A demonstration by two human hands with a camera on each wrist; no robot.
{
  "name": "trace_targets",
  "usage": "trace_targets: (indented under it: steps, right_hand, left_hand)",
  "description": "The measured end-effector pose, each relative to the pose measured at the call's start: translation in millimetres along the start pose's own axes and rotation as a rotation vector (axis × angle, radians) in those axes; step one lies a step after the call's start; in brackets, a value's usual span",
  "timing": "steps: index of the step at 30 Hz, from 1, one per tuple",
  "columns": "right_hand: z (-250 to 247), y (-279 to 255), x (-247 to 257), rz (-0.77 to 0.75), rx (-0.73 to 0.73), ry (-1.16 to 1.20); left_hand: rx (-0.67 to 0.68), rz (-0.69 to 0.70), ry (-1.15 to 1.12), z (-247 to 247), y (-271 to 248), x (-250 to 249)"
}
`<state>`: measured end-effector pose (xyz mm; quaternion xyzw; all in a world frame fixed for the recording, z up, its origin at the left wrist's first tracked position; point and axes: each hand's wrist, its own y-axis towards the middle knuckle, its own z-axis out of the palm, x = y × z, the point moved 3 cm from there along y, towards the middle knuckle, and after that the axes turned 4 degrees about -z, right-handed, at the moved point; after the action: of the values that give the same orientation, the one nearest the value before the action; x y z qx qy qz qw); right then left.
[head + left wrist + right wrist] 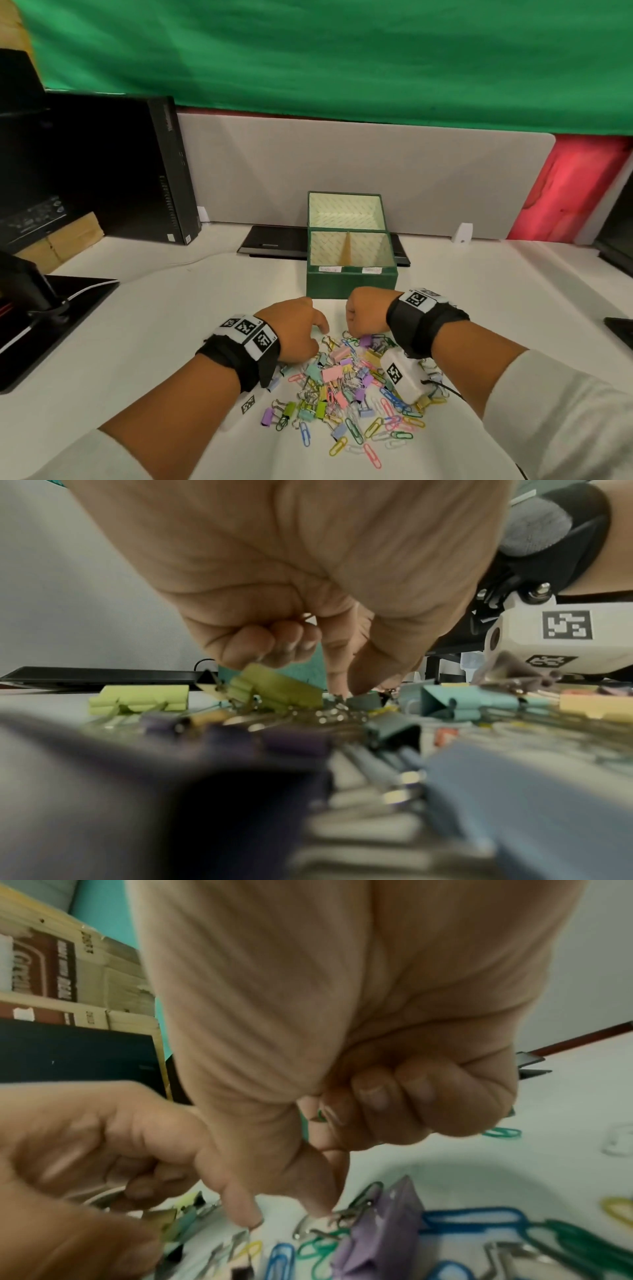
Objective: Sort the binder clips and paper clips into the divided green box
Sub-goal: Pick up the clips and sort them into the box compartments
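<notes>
Down on the white table (171,325) a mixed heap of binder clips (334,371) and paper clips (373,428) lies at 6 o'clock from the green box (351,279), too many and too tangled to count; dozens of each. Only one box stands there, its lid (344,210) raised at 12 o'clock and its long axis running 9 to 3 o'clock. One divider (346,251) runs 12 to 6 and splits it into two compartments, both showing bare lining, with two white labels on the front rim.

Both hands work the far edge of the heap, near the box's front wall without touching it. The left hand (293,327) has its fingers curled under and its thumb and forefinger drawn together at the clips; the left wrist view shows the tips meeting at a dark teal binder clip (365,700), though blur leaves it unclear whether they actually grip it. The right hand (364,313) is a loose fist with thumb and forefinger pointing down, slightly apart, their tips touching the wire handle of a purple binder clip (377,1231). Something green shows between its curled fingers, possibly a paper clip. Loose paper clips mostly lie with long axes fanning toward 5 and 7 o'clock.
</notes>
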<state>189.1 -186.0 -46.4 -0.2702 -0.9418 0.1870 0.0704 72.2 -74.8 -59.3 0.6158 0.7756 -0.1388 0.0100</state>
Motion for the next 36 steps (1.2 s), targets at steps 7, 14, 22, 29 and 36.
trace_targets:
  steps: [7, 14, 22, 29, 36]
  right_hand:
    - [-1, -20, -15, 0.027, -0.054, 0.076]
    - [0, -34, -16, 0.015, -0.035, 0.090]
    - [-10, -35, -27, 0.032, -0.170, -0.051]
    - [6, -22, -11, -0.118, -0.095, 0.012]
    - [13, -25, -12, -0.147, -0.117, 0.063]
  left_hand:
    - [0.002, 0.052, -0.021, 1, 0, -1]
    - [-0.048, 0.079, -0.061, 1, 1, -1]
    - [-0.213, -0.042, -0.071, -8, 7, 9]
    - [-0.075, 0.127, 0.031, -2, 10, -3]
    - [0.023, 0.155, 0.088, 0, 14, -14]
